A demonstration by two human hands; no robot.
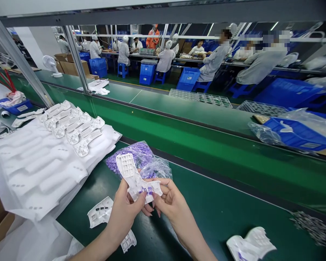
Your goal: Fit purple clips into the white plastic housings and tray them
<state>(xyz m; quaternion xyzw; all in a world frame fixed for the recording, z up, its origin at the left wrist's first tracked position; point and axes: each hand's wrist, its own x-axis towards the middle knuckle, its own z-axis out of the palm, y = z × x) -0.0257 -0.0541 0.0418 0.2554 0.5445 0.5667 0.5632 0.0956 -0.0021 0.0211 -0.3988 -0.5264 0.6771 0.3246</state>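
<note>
Both hands hold one white plastic shell part [130,173] above the green bench. My left hand [125,210] is closed on its lower left, thumb on top. My right hand [170,203] pinches its right end, where small purple pieces [145,189] sit in the part. Just behind lies a clear bag of purple pieces [141,154]. Another white shell [100,214] lies on the bench under my left wrist.
A stack of white foam trays [35,170] with several white shells [73,127] sits at left. A white shell [251,246] lies at lower right. A green conveyor belt [206,145] runs behind, with a blue bin [296,132] in plastic. People in white coats work beyond.
</note>
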